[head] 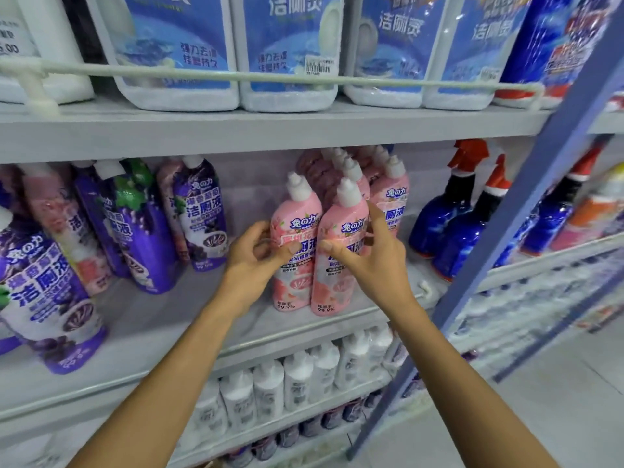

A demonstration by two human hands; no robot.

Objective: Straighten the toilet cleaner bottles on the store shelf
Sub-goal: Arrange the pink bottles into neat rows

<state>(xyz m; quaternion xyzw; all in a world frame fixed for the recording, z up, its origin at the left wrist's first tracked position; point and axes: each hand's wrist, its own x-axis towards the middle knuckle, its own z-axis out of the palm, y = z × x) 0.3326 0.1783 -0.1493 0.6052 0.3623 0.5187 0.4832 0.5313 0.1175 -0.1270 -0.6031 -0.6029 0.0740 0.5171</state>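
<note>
2 bare forearms reach up to the middle shelf (162,319). The left hand (260,251) wraps its curled fingers round the left pink bottle (293,282), thumb across the glossy label. The right hand (368,258) grips the right pink bottle (334,288), thumb on its front and forefinger raised along its side. These 2 slim, rounded plastic bottles with white nozzle caps stand upright and touching at the shelf's front edge. More pink bottles (391,201) crowd behind; their number is unclear. Left of them, purple bottles (202,217) lean at angles. To the right stand 2 blue spray bottles (449,217), partly hidden by a blue post (506,231). Above, 4 white jugs (290,62) sit behind a rail (202,76).
</note>
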